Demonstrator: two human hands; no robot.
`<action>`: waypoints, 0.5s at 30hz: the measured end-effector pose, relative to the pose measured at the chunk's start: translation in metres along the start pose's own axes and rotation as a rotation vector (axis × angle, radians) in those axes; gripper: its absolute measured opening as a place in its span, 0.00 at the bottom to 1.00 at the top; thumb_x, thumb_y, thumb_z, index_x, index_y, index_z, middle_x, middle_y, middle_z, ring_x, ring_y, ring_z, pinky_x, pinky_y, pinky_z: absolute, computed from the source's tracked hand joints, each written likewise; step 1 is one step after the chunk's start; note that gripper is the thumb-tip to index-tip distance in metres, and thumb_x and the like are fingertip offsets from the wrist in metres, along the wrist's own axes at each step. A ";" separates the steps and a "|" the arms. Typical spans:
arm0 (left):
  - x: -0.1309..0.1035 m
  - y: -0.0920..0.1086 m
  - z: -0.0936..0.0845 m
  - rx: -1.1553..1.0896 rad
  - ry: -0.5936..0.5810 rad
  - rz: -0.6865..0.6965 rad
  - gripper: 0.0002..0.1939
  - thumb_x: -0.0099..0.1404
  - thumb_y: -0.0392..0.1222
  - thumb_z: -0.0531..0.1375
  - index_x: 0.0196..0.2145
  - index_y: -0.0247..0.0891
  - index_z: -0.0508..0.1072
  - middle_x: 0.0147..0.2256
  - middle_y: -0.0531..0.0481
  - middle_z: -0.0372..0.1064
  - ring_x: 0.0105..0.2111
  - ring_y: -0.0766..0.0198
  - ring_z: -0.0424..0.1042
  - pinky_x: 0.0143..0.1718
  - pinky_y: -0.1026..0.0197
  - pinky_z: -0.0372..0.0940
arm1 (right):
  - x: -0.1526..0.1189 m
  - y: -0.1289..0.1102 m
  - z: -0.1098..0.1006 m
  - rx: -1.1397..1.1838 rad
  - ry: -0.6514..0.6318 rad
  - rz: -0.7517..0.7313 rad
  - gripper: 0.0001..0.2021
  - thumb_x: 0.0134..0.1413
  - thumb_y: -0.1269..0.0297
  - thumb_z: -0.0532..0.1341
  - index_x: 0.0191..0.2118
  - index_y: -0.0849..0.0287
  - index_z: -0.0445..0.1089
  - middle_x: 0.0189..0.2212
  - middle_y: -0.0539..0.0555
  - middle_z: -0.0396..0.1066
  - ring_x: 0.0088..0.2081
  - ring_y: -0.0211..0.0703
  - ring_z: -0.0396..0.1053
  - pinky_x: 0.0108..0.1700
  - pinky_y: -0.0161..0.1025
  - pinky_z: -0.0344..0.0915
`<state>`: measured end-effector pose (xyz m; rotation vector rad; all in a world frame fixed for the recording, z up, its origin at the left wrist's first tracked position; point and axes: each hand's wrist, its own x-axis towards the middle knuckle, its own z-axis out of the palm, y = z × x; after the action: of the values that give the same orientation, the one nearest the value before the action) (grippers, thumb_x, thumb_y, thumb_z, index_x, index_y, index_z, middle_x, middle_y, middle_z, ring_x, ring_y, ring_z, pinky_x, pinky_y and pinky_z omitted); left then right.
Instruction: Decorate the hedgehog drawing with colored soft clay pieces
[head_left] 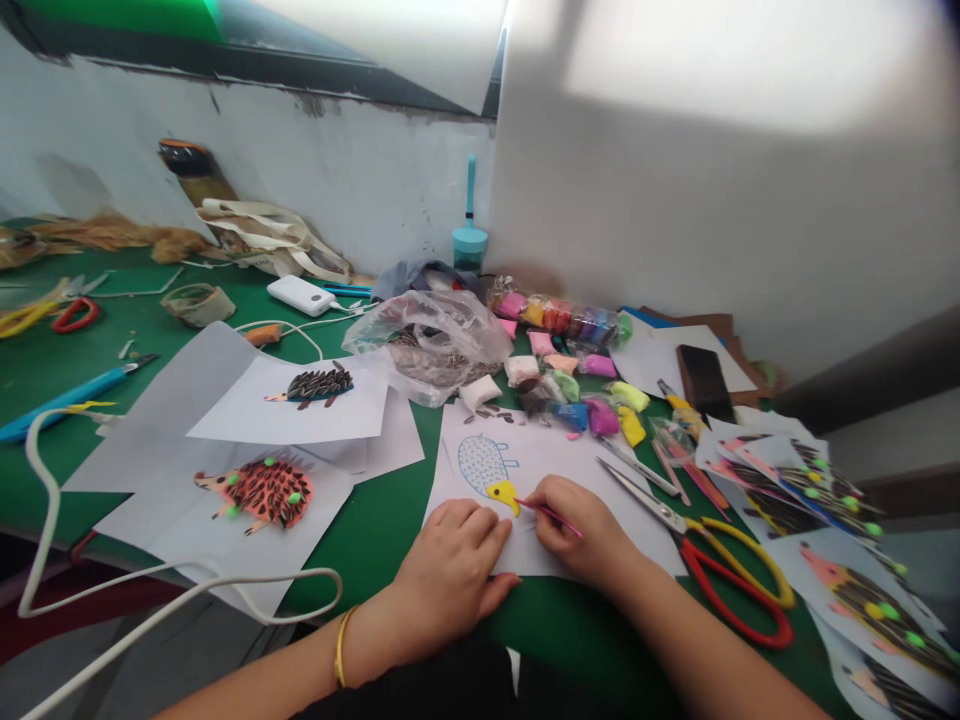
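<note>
Hedgehog sheet: white paper sheet with a blue-outlined hedgehog drawing point(517, 470) lies flat on the green table point(382, 520), just in front of the person; the hedgehog's head is filled with a patch of yellow clay point(504, 493).
Right hand: the right hand point(581, 535) is closed around a thin pink stick tool point(549, 514), its tip touching the sheet just beside the yellow patch.
Left hand: the left hand point(450, 570) rests palm down on the sheet's lower left corner, fingers loosely curled together, gripping nothing — a gold bangle point(342, 645) sits on its wrist.
To the right: red-and-yellow-handled scissors point(705, 555) lie on the table, blades pointing toward the sheet.
Behind the sheet: small bags of coloured modelling clay point(577, 400) and a clear plastic bag of dark seeds point(431, 345).
To the left: two finished hedgehog pictures — an orange one point(259, 492) and a seed-covered one point(315, 385).
</note>
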<state>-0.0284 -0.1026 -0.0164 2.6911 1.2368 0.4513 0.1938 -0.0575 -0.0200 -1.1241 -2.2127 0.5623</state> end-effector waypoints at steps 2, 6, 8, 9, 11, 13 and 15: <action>0.000 0.000 0.000 -0.001 0.004 0.000 0.24 0.65 0.50 0.60 0.56 0.38 0.66 0.46 0.43 0.69 0.47 0.48 0.65 0.48 0.45 0.64 | 0.000 0.000 0.000 -0.008 0.002 -0.010 0.10 0.50 0.78 0.55 0.33 0.55 0.64 0.28 0.50 0.66 0.30 0.41 0.66 0.33 0.37 0.62; 0.000 0.000 0.001 0.002 0.006 -0.001 0.24 0.65 0.50 0.60 0.56 0.37 0.67 0.46 0.42 0.69 0.47 0.48 0.65 0.48 0.44 0.64 | 0.001 0.000 -0.001 -0.013 -0.005 -0.022 0.11 0.48 0.79 0.54 0.33 0.55 0.63 0.27 0.49 0.65 0.29 0.40 0.64 0.32 0.36 0.61; 0.000 0.000 0.001 0.002 0.005 0.002 0.25 0.65 0.50 0.60 0.56 0.37 0.67 0.46 0.42 0.69 0.47 0.48 0.65 0.48 0.44 0.64 | 0.001 0.000 -0.001 -0.017 -0.013 -0.022 0.10 0.48 0.79 0.54 0.33 0.55 0.63 0.27 0.49 0.64 0.29 0.40 0.63 0.31 0.36 0.60; 0.000 0.000 0.000 0.002 0.003 0.003 0.25 0.65 0.50 0.60 0.56 0.37 0.67 0.46 0.42 0.69 0.47 0.48 0.65 0.48 0.44 0.64 | 0.000 0.000 -0.002 -0.018 -0.018 -0.023 0.10 0.48 0.79 0.54 0.33 0.55 0.62 0.27 0.49 0.64 0.29 0.40 0.63 0.31 0.36 0.60; 0.000 0.000 0.000 0.003 0.001 0.002 0.25 0.65 0.50 0.61 0.56 0.36 0.67 0.46 0.42 0.69 0.47 0.48 0.65 0.48 0.44 0.64 | 0.000 -0.001 -0.003 -0.026 -0.028 -0.026 0.10 0.48 0.78 0.54 0.33 0.55 0.62 0.27 0.49 0.64 0.29 0.40 0.63 0.32 0.36 0.60; 0.000 0.000 0.000 0.004 0.003 0.004 0.25 0.65 0.50 0.61 0.56 0.36 0.67 0.46 0.42 0.69 0.47 0.48 0.65 0.48 0.44 0.64 | -0.001 -0.002 -0.004 -0.052 -0.034 -0.030 0.10 0.47 0.78 0.54 0.32 0.55 0.62 0.27 0.49 0.64 0.29 0.41 0.63 0.32 0.36 0.59; 0.000 0.000 0.000 0.003 0.013 0.008 0.25 0.65 0.49 0.61 0.56 0.37 0.67 0.46 0.42 0.69 0.47 0.49 0.66 0.48 0.45 0.64 | -0.002 -0.003 -0.005 -0.087 -0.048 -0.043 0.09 0.47 0.78 0.54 0.32 0.55 0.61 0.26 0.49 0.64 0.28 0.41 0.62 0.31 0.36 0.58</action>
<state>-0.0288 -0.1026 -0.0162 2.7006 1.2318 0.4686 0.1971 -0.0602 -0.0151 -1.1138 -2.3170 0.4840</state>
